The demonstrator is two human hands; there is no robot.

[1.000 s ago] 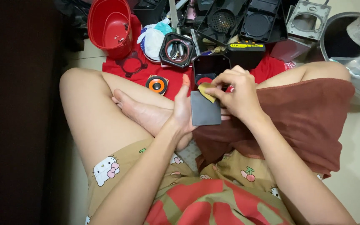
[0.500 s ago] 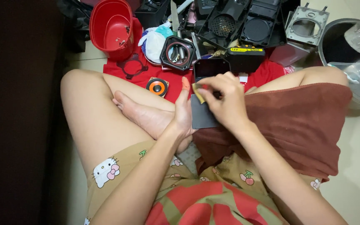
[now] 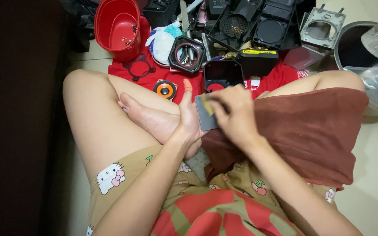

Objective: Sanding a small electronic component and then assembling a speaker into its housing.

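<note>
Left hand (image 3: 188, 124) cupped upright under the dark grey flat panel (image 3: 205, 119), thumb side toward the camera, fingers closed round its left edge and one reddish fingertip (image 3: 187, 84) poking up past the top. Right hand (image 3: 232, 111) laid over the same panel from the right, fingers curled down and pinched on a small yellowish bit (image 3: 206, 105) pressed to the panel's face (a scrap of pad or sponge by the look, too blurred to say which). Both hands closed, then: left on the panel, right on the yellow bit and bearing on the panel.

Panel held just above the crossed bare foot (image 3: 147, 118), long axis running up and down in the head view, tilted a little toward the right hand. Panel's free face turned to the right, so right hand directly against it; left hand behind and below it, merely bracing. Right hand the nearer one to the exposed face.

Taking the panel as the mark: brown cloth (image 3: 311, 131) draped over the right thigh, touching the right wrist, just to the panel's right. Small orange-ringed speaker (image 3: 165, 89) just up and left of it on a red cloth (image 3: 132, 70). Black open box (image 3: 222, 74) directly beyond the panel, near. Black octagonal frame (image 3: 188, 54) further beyond, and a red bucket (image 3: 118, 27) well apart, up and left. Grey metal bracket (image 3: 323, 28) and a clear plastic tub (image 3: 375, 85) well apart, up and right
</note>
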